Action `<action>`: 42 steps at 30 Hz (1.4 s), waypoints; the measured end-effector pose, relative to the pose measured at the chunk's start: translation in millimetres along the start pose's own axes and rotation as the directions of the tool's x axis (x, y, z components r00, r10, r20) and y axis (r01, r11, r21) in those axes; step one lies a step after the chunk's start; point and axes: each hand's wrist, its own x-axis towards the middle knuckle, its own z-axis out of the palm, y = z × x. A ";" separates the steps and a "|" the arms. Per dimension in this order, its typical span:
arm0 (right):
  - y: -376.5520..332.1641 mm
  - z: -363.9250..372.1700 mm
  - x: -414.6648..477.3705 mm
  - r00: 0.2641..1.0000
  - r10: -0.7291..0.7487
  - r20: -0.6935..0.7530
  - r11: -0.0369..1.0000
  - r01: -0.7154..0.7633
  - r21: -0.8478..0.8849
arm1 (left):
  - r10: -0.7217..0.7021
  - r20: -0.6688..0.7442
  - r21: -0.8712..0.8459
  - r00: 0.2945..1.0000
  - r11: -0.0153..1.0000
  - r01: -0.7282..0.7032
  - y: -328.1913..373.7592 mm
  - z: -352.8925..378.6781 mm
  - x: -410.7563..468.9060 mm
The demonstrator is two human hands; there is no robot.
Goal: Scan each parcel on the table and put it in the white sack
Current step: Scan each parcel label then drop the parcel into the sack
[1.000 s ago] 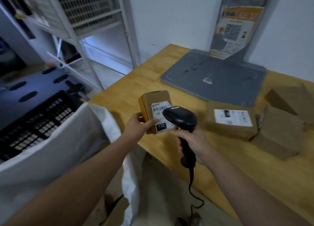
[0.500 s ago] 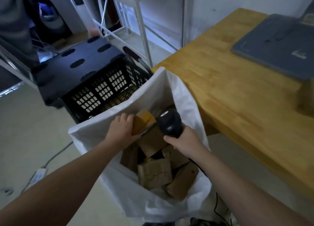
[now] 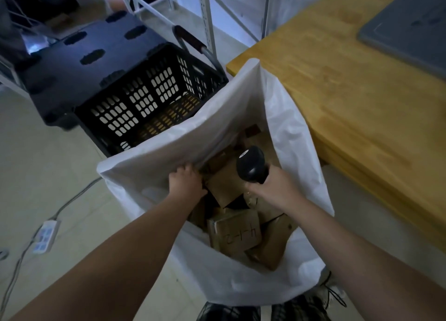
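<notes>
**Both hands inside the sack mouth, scanner in the right**

The fingers (image 3: 187, 172) of the left hand (image 3: 187, 183) are curled downward with the knuckles up. Their tips are hidden where the cardboard meets the inner wall of the white sack (image 3: 154, 156), so I cannot tell whether they pinch anything or only touch it. At the hand's 3 o'clock, just beside it, a tilted brown parcel (image 3: 224, 188) lies between the two hands.

The right hand (image 3: 274, 188) is wrapped tightly round the handle of a black scanner (image 3: 252, 165). The scanner's rounded head points toward 11 o'clock over the tilted parcel.

At 6 o'clock from both hands, lower in the sack, lies a marked parcel (image 3: 235, 233) with "4-1-2" handwritten on its top. More brown boxes are packed around it, some on edge. The sack stands open, with its far rim pulled up high.

Beyond the rim, at 11 o'clock from the sack, is a black slotted crate (image 3: 144, 103), touching or just behind the sack wall. The wooden table (image 3: 362, 98) runs along the sack's 2 o'clock side, its corner meeting the rim, and a grey mat (image 3: 410, 26) lies on its far part. A white shelf frame (image 3: 207, 18) stands at 12 o'clock. A power strip (image 3: 45, 236) lies on the floor at 9 o'clock, well apart from the sack.
</notes>
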 end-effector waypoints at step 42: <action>253.7 -451.2 -129.8 0.703 0.451 -0.550 0.852 -0.157 0.499 | 0.592 -0.414 -0.197 0.692 0.684 -0.702 521.7 -302.3 -19.6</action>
